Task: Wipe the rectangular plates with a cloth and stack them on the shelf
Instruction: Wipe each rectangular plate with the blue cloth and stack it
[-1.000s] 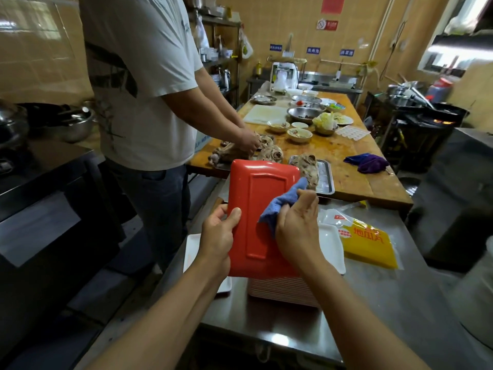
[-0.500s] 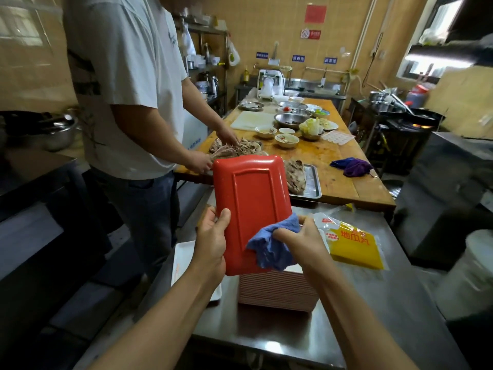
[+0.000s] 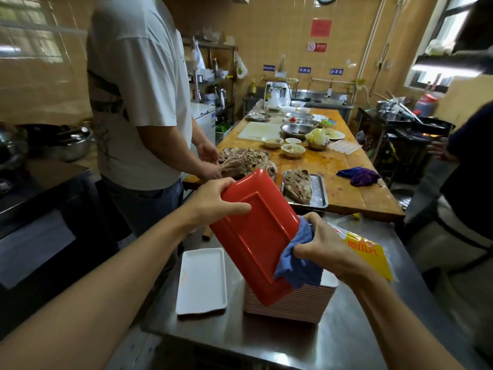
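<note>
I hold a red rectangular plate tilted, its underside toward me, above a tall stack of plates on the steel table. My left hand grips the plate's upper left edge. My right hand grips a blue cloth against the plate's lower right edge. A white rectangular plate lies flat on the table, left of the stack.
A yellow packet lies behind my right hand. A person in a white shirt stands at left, handling meat on the wooden table. A metal tray of meat, bowls and a purple cloth lie there. Another person is at right.
The plate has tilted, its top swinging left. My left hand moved from the lower left edge up to the top edge. My right hand with the cloth slid along the right edge.
</note>
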Available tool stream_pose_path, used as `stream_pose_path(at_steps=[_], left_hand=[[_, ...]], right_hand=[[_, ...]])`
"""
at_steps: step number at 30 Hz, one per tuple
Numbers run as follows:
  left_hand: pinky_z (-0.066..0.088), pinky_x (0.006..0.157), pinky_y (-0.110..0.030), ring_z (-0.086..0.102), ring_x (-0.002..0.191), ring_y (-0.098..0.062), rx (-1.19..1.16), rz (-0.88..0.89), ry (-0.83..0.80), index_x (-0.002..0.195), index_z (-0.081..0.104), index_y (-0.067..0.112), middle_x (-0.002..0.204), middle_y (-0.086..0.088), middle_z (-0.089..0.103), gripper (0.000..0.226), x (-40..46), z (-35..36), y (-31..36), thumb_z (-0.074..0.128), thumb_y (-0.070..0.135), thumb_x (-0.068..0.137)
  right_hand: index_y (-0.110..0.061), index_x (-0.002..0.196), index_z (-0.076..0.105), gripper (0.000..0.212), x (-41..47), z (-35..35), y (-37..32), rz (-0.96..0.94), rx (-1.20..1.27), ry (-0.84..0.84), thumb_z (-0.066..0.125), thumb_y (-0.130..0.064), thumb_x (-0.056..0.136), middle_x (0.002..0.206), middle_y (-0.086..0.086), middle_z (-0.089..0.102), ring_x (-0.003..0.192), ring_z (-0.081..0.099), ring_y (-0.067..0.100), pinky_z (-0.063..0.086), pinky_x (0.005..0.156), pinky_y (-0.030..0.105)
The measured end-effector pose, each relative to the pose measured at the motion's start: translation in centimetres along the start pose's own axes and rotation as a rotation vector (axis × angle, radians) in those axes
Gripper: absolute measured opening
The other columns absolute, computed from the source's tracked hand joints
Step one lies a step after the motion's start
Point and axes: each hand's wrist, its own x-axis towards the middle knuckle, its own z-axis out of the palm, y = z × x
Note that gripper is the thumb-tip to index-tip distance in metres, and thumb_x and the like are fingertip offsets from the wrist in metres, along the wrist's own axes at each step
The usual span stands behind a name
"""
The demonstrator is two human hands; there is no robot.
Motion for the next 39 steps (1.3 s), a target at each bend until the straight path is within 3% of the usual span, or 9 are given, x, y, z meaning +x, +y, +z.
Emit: stream_pose_path(at_steps=[3,9,15,20,25,28,31,33,39], left_hand=[[0.054,0.062,-0.021,0.071,0.080,-0.015,-0.187,-0.032,-0.115,0.100,0.064,0.025,0.086,0.005,0.073,0.037,-0.4,0.0,-0.1,0.081,0.030,0.067],[0.055,0.060,-0.023,0.071,0.080,-0.015,-0.340,-0.054,-0.028,0.103,0.062,0.021,0.088,0.003,0.074,0.047,-1.6,1.5,-0.3,0.077,0.031,0.059],[0.056,0.058,-0.030,0.071,0.080,-0.021,-0.478,-0.166,0.092,0.106,0.061,0.019,0.095,-0.005,0.072,0.041,-2.4,1.1,-1.0,0.075,0.023,0.068],[0.057,0.063,-0.034,0.069,0.077,-0.025,-0.603,-0.309,0.196,0.111,0.062,0.008,0.093,-0.011,0.071,0.034,-3.0,1.2,-2.6,0.069,0.012,0.078],[0.053,0.079,-0.044,0.065,0.087,-0.034,-0.744,-0.472,0.247,0.115,0.058,0.010,0.102,-0.018,0.068,0.035,-2.8,2.1,-3.9,0.068,0.016,0.082],[0.052,0.080,-0.048,0.064,0.093,-0.036,-0.814,-0.554,0.269,0.116,0.055,0.016,0.103,-0.017,0.068,0.038,-2.7,2.3,-4.6,0.070,0.022,0.081],[0.052,0.066,-0.043,0.066,0.084,-0.033,-0.896,-0.606,0.288,0.107,0.058,0.020,0.089,-0.013,0.071,0.029,-2.7,2.6,-4.9,0.070,0.025,0.081],[0.051,0.059,-0.041,0.066,0.076,-0.031,-0.928,-0.639,0.291,0.101,0.057,0.021,0.079,-0.012,0.071,0.023,-2.9,3.1,-4.7,0.069,0.027,0.082],[0.047,0.056,-0.042,0.062,0.070,-0.028,-1.062,-0.598,0.307,0.102,0.054,0.018,0.082,-0.013,0.065,0.010,-3.5,4.6,-3.4,0.053,0.024,0.095]], right_hand=[[-0.018,0.101,0.041,0.050,-0.1,-0.7,-0.1,-0.034,-0.077,-0.012,0.071,-0.009,0.062,0.092,0.009,0.056,0.075,0.057,0.015,0.051,0.062,0.030],[-0.018,0.108,0.029,0.042,0.5,1.4,-1.4,-0.277,-0.240,0.187,0.061,-0.011,0.081,0.101,0.006,0.051,0.092,0.055,0.021,0.049,0.079,0.038],[-0.009,0.106,0.046,0.037,1.3,2.7,-1.5,-0.468,-0.514,0.442,0.044,-0.026,0.073,0.090,0.005,0.047,0.083,0.045,0.024,0.037,0.075,0.039],[-0.007,0.116,0.046,0.044,1.0,2.0,0.8,-0.405,-0.396,0.376,0.041,-0.019,0.075,0.109,0.004,0.044,0.102,0.041,0.019,0.036,0.092,0.037],[-0.004,0.143,0.029,0.061,0.7,3.0,2.1,-0.466,-0.409,0.349,0.038,-0.015,0.084,0.154,0.006,0.019,0.144,0.014,0.016,0.013,0.119,0.032],[-0.011,0.146,0.024,0.060,0.0,3.3,3.7,-0.487,-0.416,0.319,0.037,-0.017,0.087,0.156,-0.001,0.011,0.145,0.011,0.011,0.013,0.118,0.027],[-0.012,0.144,0.027,0.058,-0.5,3.9,4.6,-0.514,-0.429,0.349,0.037,-0.019,0.087,0.155,0.002,0.014,0.144,0.013,0.013,0.012,0.118,0.025],[-0.011,0.142,0.030,0.058,-0.6,4.9,4.8,-0.525,-0.491,0.389,0.039,-0.020,0.085,0.154,0.005,0.017,0.144,0.013,0.018,0.010,0.119,0.030],[-0.004,0.141,0.039,0.062,-0.4,10.8,2.9,-0.624,-0.621,0.345,0.039,-0.024,0.082,0.152,0.011,0.024,0.142,0.012,0.025,0.017,0.115,0.047]])
